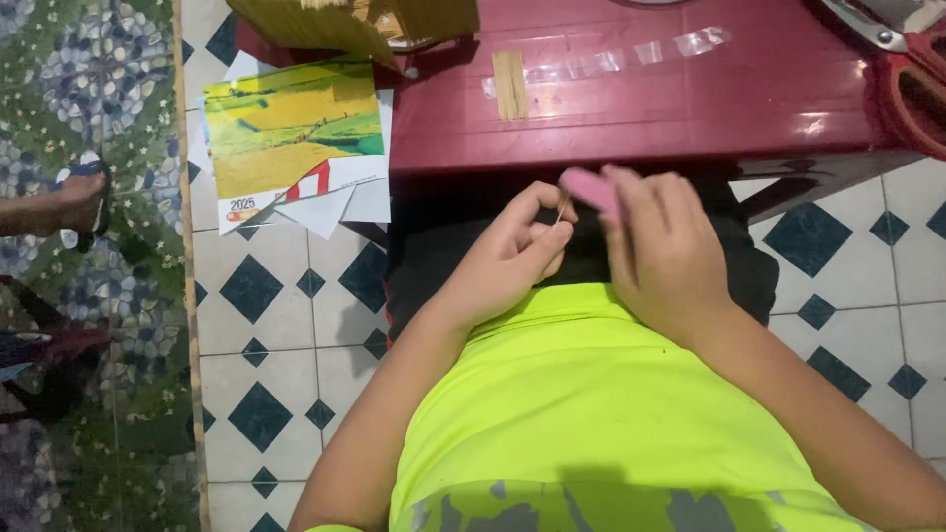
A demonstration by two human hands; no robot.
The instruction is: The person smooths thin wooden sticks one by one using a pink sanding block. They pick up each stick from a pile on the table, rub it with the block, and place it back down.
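My left hand (512, 251) pinches a thin wooden stick (563, 207) between thumb and fingertips, just below the front edge of a dark red table (690, 108). My right hand (665, 251) holds a small pink block (588, 189) against the stick's upper end. Both hands hover over my lap, above a bright yellow-green shirt. On the table lies a small bundle of wooden sticks (509, 84) beside strips of clear tape (631, 57).
Scissors with red handles (912, 74) lie at the table's right end. A straw-coloured woven object (335, 25) overhangs the table's left corner. A calendar sheet with a field picture (296, 138) lies on the tiled floor. Another person's sandalled foot (84, 197) rests at far left.
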